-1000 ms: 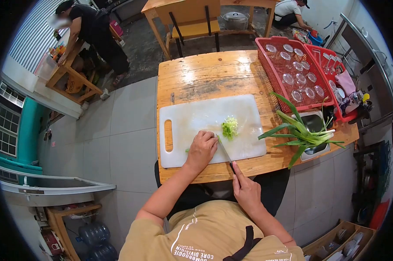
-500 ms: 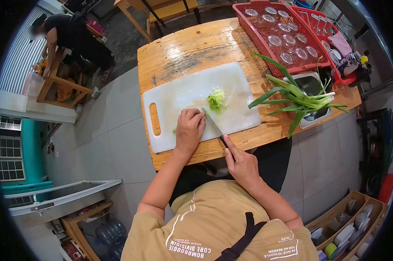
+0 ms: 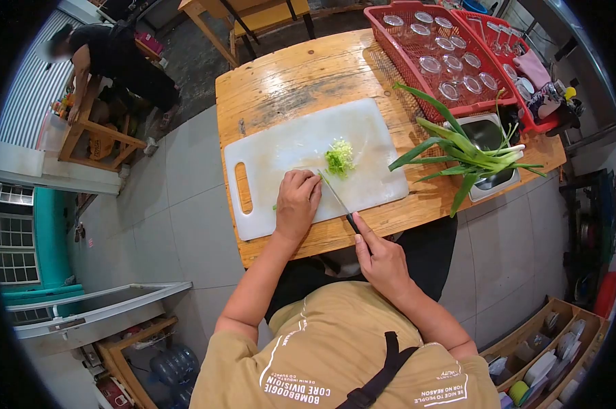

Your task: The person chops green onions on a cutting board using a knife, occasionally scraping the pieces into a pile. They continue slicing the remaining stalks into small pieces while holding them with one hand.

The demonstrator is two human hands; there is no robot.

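Note:
My left hand (image 3: 298, 201) is closed, its curled fingers pressed down on a thin spring onion stalk, most of which is hidden beneath them. In my right hand (image 3: 383, 262) is the black handle of a kitchen knife (image 3: 336, 198). The blade slants up and left, its tip close beside my left fingertips. Both are over a white cutting board (image 3: 362, 126) with a handle slot at its left end. Just right of the knife tip sits a small heap of chopped spring onion (image 3: 339, 158). A bunch of whole spring onions (image 3: 468, 151) lies across a metal container (image 3: 485, 135) at the right.
The board rests on a wooden table (image 3: 274, 85). A red basket (image 3: 390, 51) with several upturned glasses stands at the far right, beside another red basket (image 3: 547, 126). At upper left, another person (image 3: 120, 61) bends over a wooden stand. A wooden crate (image 3: 557, 307) is at lower right.
The knife and my right hand have shifted very slightly. My left hand stays on the stalk, and the chopped heap looks the same.

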